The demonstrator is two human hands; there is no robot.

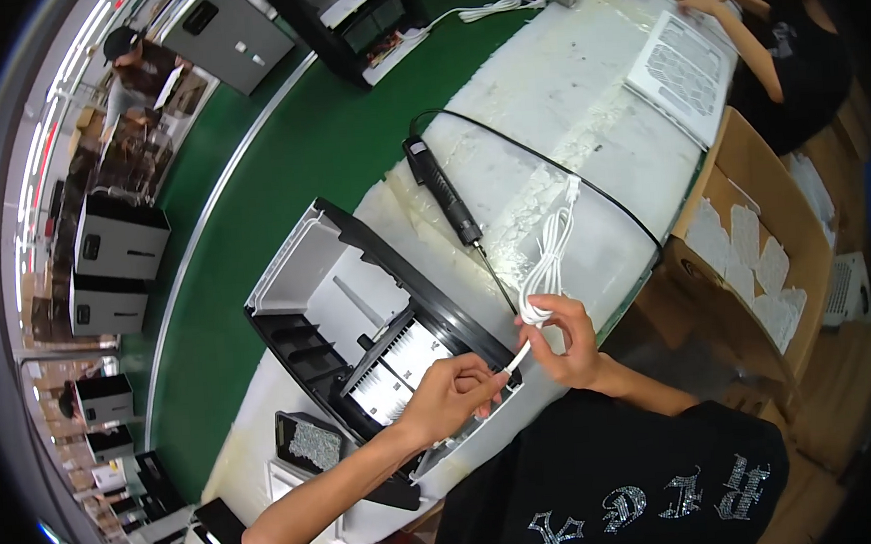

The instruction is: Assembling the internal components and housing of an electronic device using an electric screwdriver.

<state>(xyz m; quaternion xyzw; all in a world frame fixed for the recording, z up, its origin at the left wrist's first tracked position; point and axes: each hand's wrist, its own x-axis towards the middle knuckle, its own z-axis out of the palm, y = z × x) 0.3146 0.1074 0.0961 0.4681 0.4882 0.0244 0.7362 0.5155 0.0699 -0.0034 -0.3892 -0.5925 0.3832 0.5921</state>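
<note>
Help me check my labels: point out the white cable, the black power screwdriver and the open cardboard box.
White cable (547,268): head view, on its looped coil.
Black power screwdriver (441,188): head view, on its handle.
Open cardboard box (771,188): head view, on its inner side wall.

Head view, one: we look from the wearer's head, through the left of two fisheye lenses, down upon the counter (514,93). Range: close over the left hand (447,395) and right hand (566,346), by the counter's near edge. Facing: across the counter, its long edges slanting from lower left to upper right; we take in the green floor (261,198) past the far edge. Field: wide, round, dark-rimmed, straight lines bent toward the rim.
</note>
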